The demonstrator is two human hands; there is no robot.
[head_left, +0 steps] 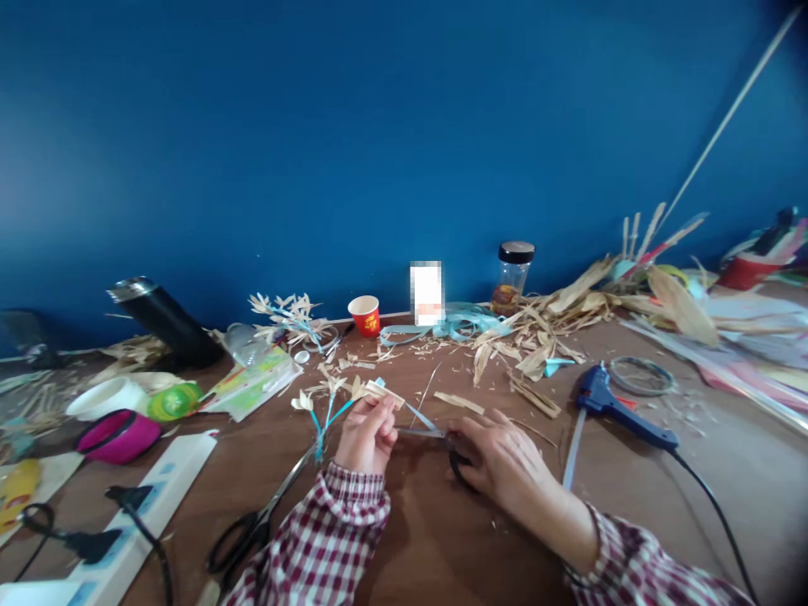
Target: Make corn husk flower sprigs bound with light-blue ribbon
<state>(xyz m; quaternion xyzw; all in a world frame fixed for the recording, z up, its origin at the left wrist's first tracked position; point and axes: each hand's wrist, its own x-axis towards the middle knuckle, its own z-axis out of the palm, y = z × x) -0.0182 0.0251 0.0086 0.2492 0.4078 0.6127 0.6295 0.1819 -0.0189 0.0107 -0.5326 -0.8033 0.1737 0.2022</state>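
My left hand (368,433) is closed in a pinch on a small piece of dry husk (384,392) near the middle of the table. My right hand (498,459) is wrapped round the black handle of a pair of scissors (464,471), whose blades point left toward my left fingers. A thin light blue strip (418,415) rises by the blades. Just left of my left hand lie husk flowers (332,396) on blue stems. More husk strips (459,402) lie beyond my right hand.
Larger scissors (256,522) and a white power strip (148,505) lie on the left. Behind stand a red paper cup (364,316) and a lidded jar (513,278). A blue glue gun (622,408) with a cord is on the right, before piled husks (568,311).
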